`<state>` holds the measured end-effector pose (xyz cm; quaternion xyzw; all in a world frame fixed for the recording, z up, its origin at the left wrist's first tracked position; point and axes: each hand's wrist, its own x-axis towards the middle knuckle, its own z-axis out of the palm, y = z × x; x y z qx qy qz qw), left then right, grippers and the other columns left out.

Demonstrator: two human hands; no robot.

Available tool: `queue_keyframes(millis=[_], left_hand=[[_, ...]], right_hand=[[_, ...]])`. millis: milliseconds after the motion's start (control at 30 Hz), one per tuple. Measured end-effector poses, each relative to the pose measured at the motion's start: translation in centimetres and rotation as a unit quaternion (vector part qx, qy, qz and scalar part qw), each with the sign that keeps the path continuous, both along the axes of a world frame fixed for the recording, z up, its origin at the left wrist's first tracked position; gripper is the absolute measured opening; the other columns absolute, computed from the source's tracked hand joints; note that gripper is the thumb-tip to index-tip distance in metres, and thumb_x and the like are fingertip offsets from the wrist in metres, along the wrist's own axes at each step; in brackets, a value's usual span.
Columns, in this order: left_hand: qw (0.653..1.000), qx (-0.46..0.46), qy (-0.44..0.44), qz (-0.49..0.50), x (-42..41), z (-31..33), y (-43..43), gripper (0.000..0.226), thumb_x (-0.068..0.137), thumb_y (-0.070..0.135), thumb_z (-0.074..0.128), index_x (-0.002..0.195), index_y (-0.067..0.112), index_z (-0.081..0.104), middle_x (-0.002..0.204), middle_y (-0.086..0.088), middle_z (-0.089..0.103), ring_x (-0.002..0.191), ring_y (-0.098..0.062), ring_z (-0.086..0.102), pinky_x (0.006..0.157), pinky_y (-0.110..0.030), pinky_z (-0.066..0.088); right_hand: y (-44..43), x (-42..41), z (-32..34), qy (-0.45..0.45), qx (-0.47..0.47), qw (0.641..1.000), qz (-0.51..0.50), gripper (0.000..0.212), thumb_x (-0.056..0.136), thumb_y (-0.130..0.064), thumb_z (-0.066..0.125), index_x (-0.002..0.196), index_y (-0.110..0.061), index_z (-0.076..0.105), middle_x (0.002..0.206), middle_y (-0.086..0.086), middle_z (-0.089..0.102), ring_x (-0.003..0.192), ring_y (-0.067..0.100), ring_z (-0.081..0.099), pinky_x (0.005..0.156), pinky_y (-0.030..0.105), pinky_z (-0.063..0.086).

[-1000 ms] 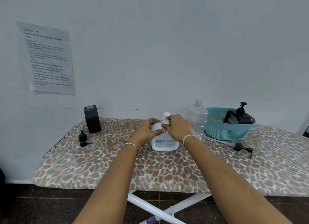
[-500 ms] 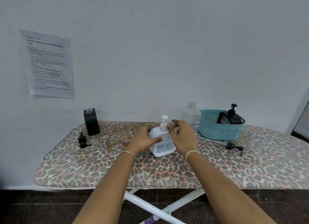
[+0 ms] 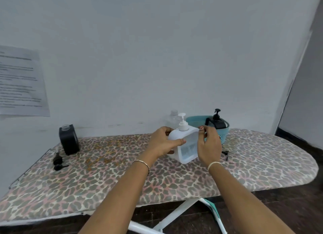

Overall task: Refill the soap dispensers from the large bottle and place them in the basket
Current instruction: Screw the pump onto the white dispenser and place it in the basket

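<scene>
A white soap dispenser (image 3: 187,142) with its pump on is held above the ironing board, tilted slightly. My left hand (image 3: 161,142) grips its left shoulder, thumb across the front. My right hand (image 3: 208,144) holds its right side, fingers curled over the top corner. Behind it stands the large clear bottle (image 3: 172,120), uncapped. The teal basket (image 3: 195,121) at the back right holds a black dispenser (image 3: 216,121) with its pump fitted. Another black dispenser (image 3: 69,139) stands open at the back left, its black pump (image 3: 58,161) lying beside it.
The leopard-print ironing board (image 3: 122,177) runs from the left edge to a rounded right end. A long black pump (image 3: 225,154) lies right of my right hand, partly hidden. A printed sheet (image 3: 21,83) hangs on the wall. White legs (image 3: 174,214) show below.
My right hand left the pump top and took the dispenser's right side. Both hands lifted the white dispenser off the board and carried it right toward the basket. The view has shifted right.
</scene>
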<state>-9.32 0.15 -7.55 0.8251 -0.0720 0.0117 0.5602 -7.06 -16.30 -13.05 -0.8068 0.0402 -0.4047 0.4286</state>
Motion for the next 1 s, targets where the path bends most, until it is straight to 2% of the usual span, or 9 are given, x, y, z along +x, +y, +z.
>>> queue_keyframes(millis=[200,300,400,500,600,667,767,867,1000], left_hand=[[0.999,0.005,-0.029,0.019,2.7,1.7,-6.6,0.048,0.07,0.03,0.081,0.107,0.018,0.052,0.094,0.01,0.057,0.082,-0.007,0.06,0.063,-0.034,0.061],[0.995,0.044,-0.066,0.055,4.9,2.5,-9.6,0.047,0.067,0.038,0.08,0.1,0.017,0.054,0.085,0.009,0.058,0.079,-0.013,0.063,0.067,-0.039,0.06],[0.985,0.098,-0.101,0.097,7.4,2.7,-11.4,0.049,0.062,0.048,0.076,0.092,0.015,0.057,0.085,0.002,0.066,0.074,-0.017,0.066,0.065,-0.036,0.057],[0.98,0.098,-0.114,0.127,9.5,2.7,-12.7,0.055,0.056,0.057,0.072,0.087,0.015,0.054,0.084,-0.002,0.066,0.071,-0.018,0.065,0.058,-0.03,0.051],[0.98,0.084,-0.113,0.141,11.3,3.4,-14.0,0.054,0.059,0.055,0.074,0.086,0.013,0.051,0.086,-0.002,0.063,0.073,-0.018,0.062,0.052,-0.027,0.042],[0.977,0.093,-0.119,0.149,12.5,3.7,-14.8,0.055,0.062,0.053,0.075,0.09,0.013,0.05,0.089,-0.001,0.058,0.075,-0.018,0.057,0.048,-0.025,0.032],[0.976,0.092,-0.109,0.165,14.1,3.3,-15.4,0.058,0.063,0.052,0.076,0.095,0.012,0.047,0.094,-0.002,0.055,0.078,-0.02,0.054,0.047,-0.024,0.027],[0.973,0.093,-0.107,0.181,15.5,2.2,-15.7,0.062,0.063,0.051,0.077,0.099,0.012,0.045,0.096,-0.003,0.052,0.08,-0.022,0.053,0.048,-0.024,0.027],[0.975,0.085,-0.091,0.185,17.0,0.6,-16.2,0.063,0.062,0.047,0.078,0.098,0.014,0.037,0.096,-0.003,0.05,0.084,-0.023,0.055,0.06,-0.029,0.041]], right_hand=[[-5.7,2.2,1.1,0.019,0.039,0.999,-0.005,0.029,0.101,-0.031,0.041,0.115,-0.013,0.059,0.107,-0.001,0.058,0.095,0.016,0.053,0.08,0.027,0.038],[-7.7,3.6,1.0,0.028,0.046,0.999,-0.012,0.025,0.098,-0.024,0.046,0.117,-0.015,0.06,0.113,0.002,0.059,0.102,0.018,0.055,0.087,0.03,0.043],[-9.3,4.7,0.7,0.057,0.035,0.998,-0.015,0.025,0.097,-0.017,0.048,0.12,-0.012,0.058,0.114,0.004,0.057,0.107,0.019,0.052,0.09,0.025,0.037],[-10.9,5.9,0.2,0.081,0.014,0.996,-0.022,0.024,0.096,-0.014,0.05,0.119,-0.011,0.057,0.117,0.006,0.056,0.111,0.022,0.05,0.092,0.027,0.035],[-12.1,7.1,-0.6,0.1,-0.002,0.995,-0.026,0.024,0.094,-0.013,0.052,0.117,-0.012,0.058,0.119,0.006,0.056,0.117,0.024,0.046,0.097,0.032,0.036],[-12.7,8.0,-1.0,0.109,-0.013,0.994,-0.026,0.025,0.093,-0.013,0.052,0.117,-0.013,0.058,0.12,0.005,0.056,0.118,0.023,0.045,0.098,0.032,0.035],[-13.3,9.1,-1.5,0.113,-0.041,0.992,-0.024,0.025,0.092,-0.016,0.053,0.117,-0.014,0.058,0.12,0.003,0.056,0.117,0.022,0.046,0.096,0.027,0.032],[-13.7,10.0,-1.8,0.12,-0.058,0.991,-0.016,0.027,0.092,-0.018,0.054,0.119,-0.017,0.058,0.123,-0.001,0.057,0.118,0.018,0.046,0.094,0.023,0.03],[-14.2,11.1,-2.7,0.132,-0.08,0.988,-0.001,0.035,0.092,-0.022,0.054,0.127,-0.022,0.057,0.132,-0.005,0.054,0.125,0.016,0.044,0.105,0.029,0.031]])
